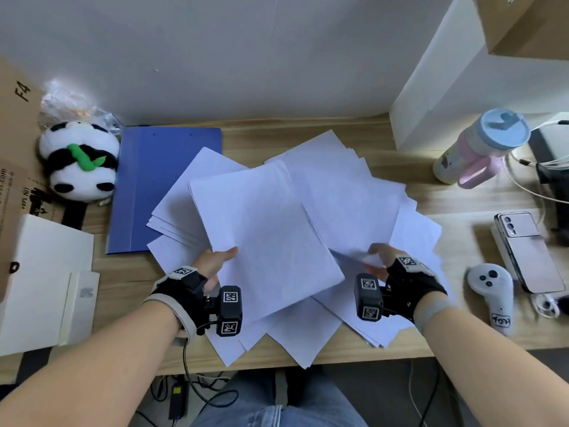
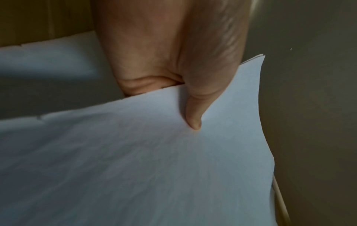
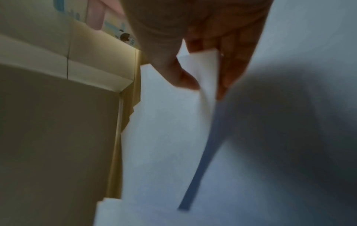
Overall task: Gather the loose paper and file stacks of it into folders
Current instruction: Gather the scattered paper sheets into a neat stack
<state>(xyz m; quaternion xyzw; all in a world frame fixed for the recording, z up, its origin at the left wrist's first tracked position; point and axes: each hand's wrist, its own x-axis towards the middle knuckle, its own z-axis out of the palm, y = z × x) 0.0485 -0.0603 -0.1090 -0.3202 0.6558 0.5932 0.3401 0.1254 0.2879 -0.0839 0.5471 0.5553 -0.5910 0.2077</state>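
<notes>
White loose sheets [image 1: 348, 192] lie fanned across the middle of the wooden desk [image 1: 455, 204]. My left hand [image 1: 215, 261] grips a stack of sheets [image 1: 264, 238] at its left edge, thumb on top [image 2: 193, 116], and the stack [image 2: 135, 168] is lifted off the pile. My right hand [image 1: 378, 263] pinches the corner of a single sheet [image 3: 204, 73] between thumb [image 3: 179, 79] and fingers, raised off the sheets beneath [image 3: 164, 137]. A closed blue folder [image 1: 160, 186] lies flat at the left, partly under the paper.
A panda plush [image 1: 81, 161] and cardboard boxes [image 1: 18, 124] stand at the left, white boxes [image 1: 43, 282] in front of them. At the right are a pastel bottle [image 1: 480, 149], a phone [image 1: 529, 251], a white controller [image 1: 492, 294] and cables [image 1: 535, 186].
</notes>
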